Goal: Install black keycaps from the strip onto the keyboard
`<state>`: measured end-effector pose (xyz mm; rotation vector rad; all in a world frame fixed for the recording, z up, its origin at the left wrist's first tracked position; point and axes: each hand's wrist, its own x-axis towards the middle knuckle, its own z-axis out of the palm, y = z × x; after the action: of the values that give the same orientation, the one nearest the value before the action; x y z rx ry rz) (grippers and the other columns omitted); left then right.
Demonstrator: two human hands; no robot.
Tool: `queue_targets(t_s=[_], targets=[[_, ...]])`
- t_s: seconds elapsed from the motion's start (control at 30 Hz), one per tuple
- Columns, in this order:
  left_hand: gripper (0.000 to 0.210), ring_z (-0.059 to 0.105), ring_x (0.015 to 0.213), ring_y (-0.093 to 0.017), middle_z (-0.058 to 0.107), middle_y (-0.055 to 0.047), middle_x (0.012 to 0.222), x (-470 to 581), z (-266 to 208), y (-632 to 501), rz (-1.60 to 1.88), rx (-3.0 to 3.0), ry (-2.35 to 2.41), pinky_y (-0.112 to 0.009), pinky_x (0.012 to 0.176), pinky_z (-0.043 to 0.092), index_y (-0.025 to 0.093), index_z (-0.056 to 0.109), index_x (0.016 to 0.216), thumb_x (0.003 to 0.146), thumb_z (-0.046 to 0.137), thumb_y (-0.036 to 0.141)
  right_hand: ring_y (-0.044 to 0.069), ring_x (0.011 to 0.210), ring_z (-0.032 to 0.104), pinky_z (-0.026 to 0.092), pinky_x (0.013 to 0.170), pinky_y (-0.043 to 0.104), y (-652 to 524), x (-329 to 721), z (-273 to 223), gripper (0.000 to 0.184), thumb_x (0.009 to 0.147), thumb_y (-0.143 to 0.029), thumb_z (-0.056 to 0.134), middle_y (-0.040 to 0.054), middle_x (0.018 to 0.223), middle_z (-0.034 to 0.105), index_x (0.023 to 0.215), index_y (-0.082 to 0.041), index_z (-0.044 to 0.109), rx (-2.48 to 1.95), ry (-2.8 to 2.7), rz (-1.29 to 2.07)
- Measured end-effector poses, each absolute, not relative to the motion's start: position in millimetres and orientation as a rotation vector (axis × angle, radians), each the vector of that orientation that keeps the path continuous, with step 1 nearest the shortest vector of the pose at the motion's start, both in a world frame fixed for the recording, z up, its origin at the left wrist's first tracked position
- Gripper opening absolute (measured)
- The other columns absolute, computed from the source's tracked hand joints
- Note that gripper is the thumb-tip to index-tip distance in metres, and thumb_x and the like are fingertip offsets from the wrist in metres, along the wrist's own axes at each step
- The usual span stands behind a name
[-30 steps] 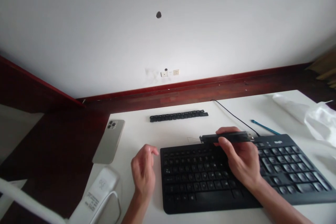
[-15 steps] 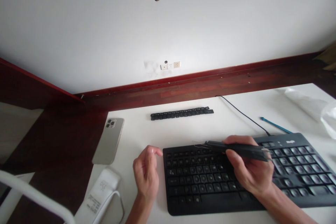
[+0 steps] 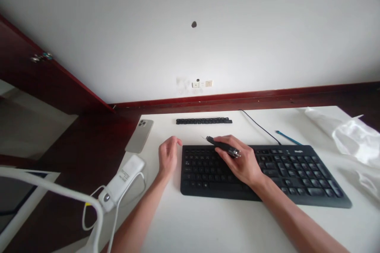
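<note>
Over kbd [image 3: 285, 174], tool [image 3: 223, 146] diag., pts far-L

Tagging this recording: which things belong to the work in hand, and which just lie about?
Likely in use: black wire-tipped tool in the right hand; keyboard beneath; row of loose keycaps.

Apparently lying about: phone; white corded block; blue stick; translucent wrapping.

- A person's right hand [image 3: 239, 162] has a slim dark tool [image 3: 222, 147] in its grip over a black keyboard [image 3: 276, 170] on a white worktop [image 3: 208, 225].
- The left hand [image 3: 168, 154], fingers curled, sits just beside the keyboard's left end.
- Black keycaps [image 3: 203, 120] line the worktop's far side, between a phone [image 3: 140, 136], camera side up, and a blue stick [image 3: 288, 138].
</note>
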<state>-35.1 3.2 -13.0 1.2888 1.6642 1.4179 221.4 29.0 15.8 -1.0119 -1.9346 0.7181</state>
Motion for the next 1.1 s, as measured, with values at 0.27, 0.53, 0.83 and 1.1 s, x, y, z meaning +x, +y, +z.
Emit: queue_targets(t_s=[0.27,0.53,0.83,1.1], targets=[[0.039,0.045,0.062,-0.013,0.056,0.002,0.074,-28.0,-5.8,3.2,1.324,1.552,1.645,-0.025,0.060,0.035,0.019,0.062,0.088,0.103,0.046,0.052,0.027,0.102,0.071,0.056,0.094,0.042,32.0,213.5,17.8,0.019,0.100,-0.036,0.061,0.0085,0.111,0.072,0.114,-0.027,0.068,-1.017,-1.830,0.627],[0.034,0.050,0.063,-0.013,0.065,-0.002,0.088,-28.9,-4.9,6.0,1.375,1.561,1.560,-0.024,0.062,0.038,0.020,0.062,0.096,0.103,0.045,0.050,0.027,0.101,0.071,0.056,0.091,0.041,29.7,205.9,17.3,0.024,0.099,-0.039,0.062,0.0083,0.110,0.073,0.115,-0.025,0.072,-1.015,-1.857,0.583],[0.030,0.046,0.053,-0.014,0.055,0.004,0.066,-30.3,-9.8,8.4,1.270,1.623,1.667,-0.026,0.060,0.033,0.024,0.063,0.101,0.103,0.045,0.047,0.024,0.091,0.071,0.056,0.080,0.038,33.1,206.8,14.8,0.030,0.094,-0.044,0.067,0.0101,0.111,0.076,0.113,-0.021,0.074,-1.098,-1.722,0.693],[0.029,0.046,0.053,-0.014,0.055,0.004,0.065,-33.8,-11.0,7.9,1.263,1.641,1.634,-0.025,0.058,0.033,0.023,0.064,0.101,0.104,0.044,0.043,0.024,0.092,0.072,0.057,0.080,0.036,42.7,210.5,7.2,0.038,0.090,-0.049,0.070,0.0126,0.114,0.076,0.110,-0.018,0.076,-1.133,-1.609,0.738]])
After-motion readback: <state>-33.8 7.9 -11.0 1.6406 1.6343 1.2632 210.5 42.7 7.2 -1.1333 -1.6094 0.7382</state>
